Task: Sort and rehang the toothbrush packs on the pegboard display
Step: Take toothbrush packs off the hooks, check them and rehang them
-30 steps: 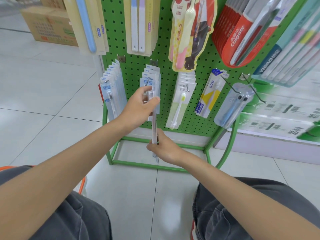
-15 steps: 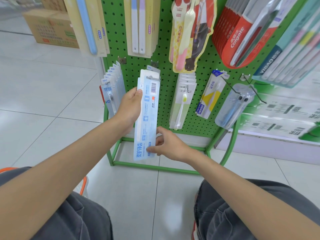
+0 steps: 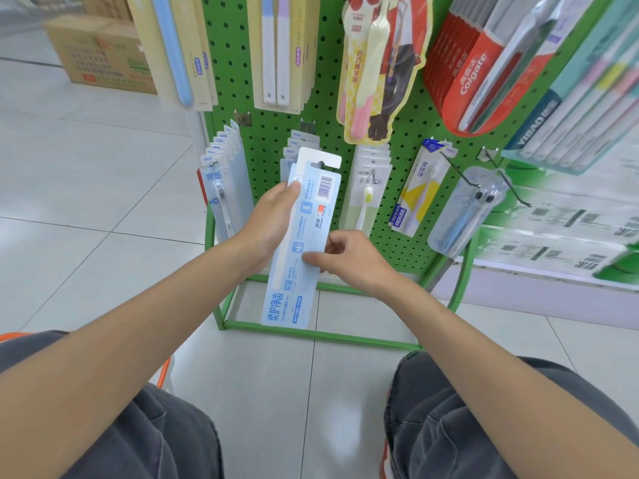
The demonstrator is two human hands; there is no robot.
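A light blue toothbrush pack (image 3: 304,243) is held upright in front of the green pegboard (image 3: 273,129), its printed back and barcode facing me. My left hand (image 3: 268,223) grips its left edge, fingertips near the top. My right hand (image 3: 340,259) pinches its right edge lower down. The pack's hang hole sits just in front of a row of matching packs (image 3: 294,146) on a lower peg. Another row of blue packs (image 3: 224,181) hangs to the left.
White and green packs (image 3: 368,188), a yellow-and-white pack (image 3: 418,191) and a clear pack (image 3: 466,212) hang to the right on long metal hooks. Larger packs hang above. The stand's green floor frame (image 3: 321,335) lies below. A cardboard box (image 3: 100,53) stands far left, an orange basket rim (image 3: 165,369) by my knee.
The pack turned from edge-on to show its printed back. My right hand slid from the bottom end up to the right edge, and the pack shifted slightly lower and nearer.
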